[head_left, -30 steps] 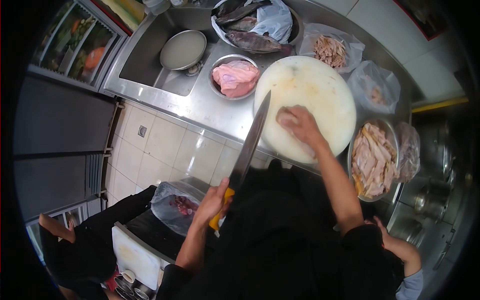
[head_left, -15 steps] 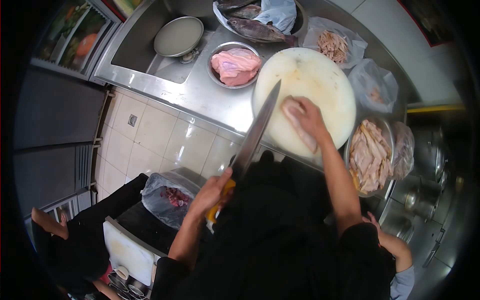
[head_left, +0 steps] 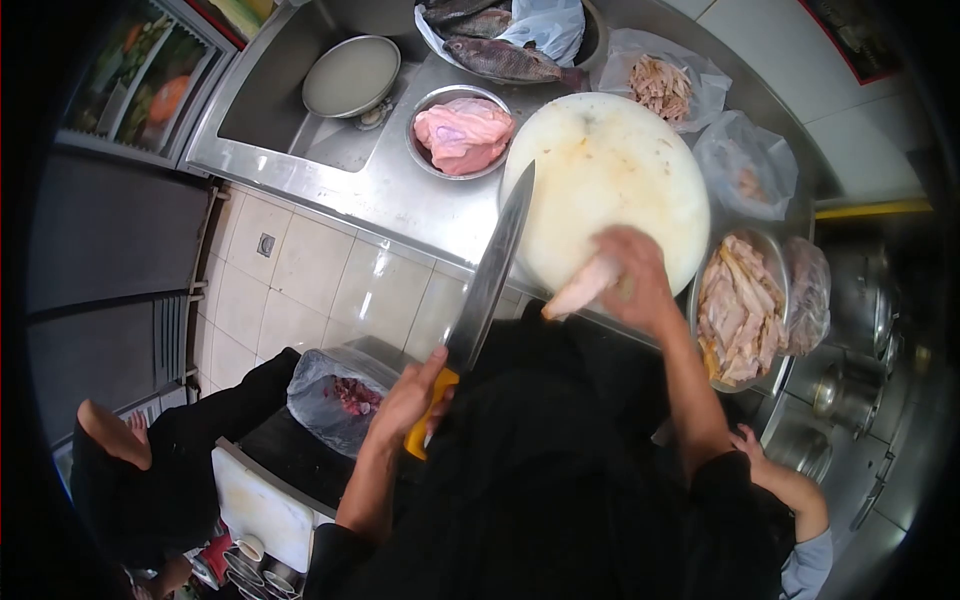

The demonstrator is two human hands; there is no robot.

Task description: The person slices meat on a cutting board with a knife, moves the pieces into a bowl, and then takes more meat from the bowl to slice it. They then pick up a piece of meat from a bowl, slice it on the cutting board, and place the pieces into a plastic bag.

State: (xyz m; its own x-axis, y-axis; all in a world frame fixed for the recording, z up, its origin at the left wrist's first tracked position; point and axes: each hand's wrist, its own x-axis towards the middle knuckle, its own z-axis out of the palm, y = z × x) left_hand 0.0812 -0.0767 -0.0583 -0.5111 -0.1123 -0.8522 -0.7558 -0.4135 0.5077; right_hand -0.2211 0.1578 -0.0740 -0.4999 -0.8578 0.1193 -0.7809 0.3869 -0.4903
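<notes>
While the steel table (head_left: 400, 205) spans the upper field and carries everything listed here, its sunken sink (head_left: 290, 110) occupies the upper left and holds an empty metal bowl (head_left: 350, 75). The round white cutting board (head_left: 605, 185) lies right of centre on the table, its near edge at the table's front rim. A metal basin of sliced pale meat (head_left: 742, 305) stands just right of the board, with a filled plastic bag (head_left: 812, 295) touching its far side. Whole fish (head_left: 505, 58) on a plastic sheet lie in a basin at the top edge; a steel bowl of pink raw meat (head_left: 462, 132) sits between the sink and the board. Two further plastic bags, one of meat strips (head_left: 662, 88) and one nearly clear (head_left: 748, 170), lie beyond the board on the right.

The long knife (head_left: 490, 275) slants from the board's left edge down toward the body, its tip over the board, its blade clear of the surface. The left hand (head_left: 410, 400) has its fingers closed round the yellow handle. The right hand (head_left: 632, 280) is over the board's near edge, fingers closed on a pale strip of meat (head_left: 580, 290), which is lifted off the board and points leftward.

Below, on the floor side, a bag of dark scraps (head_left: 340, 395) rests beside another person in black (head_left: 150, 480); a second person's arm (head_left: 790, 490) shows at lower right.
</notes>
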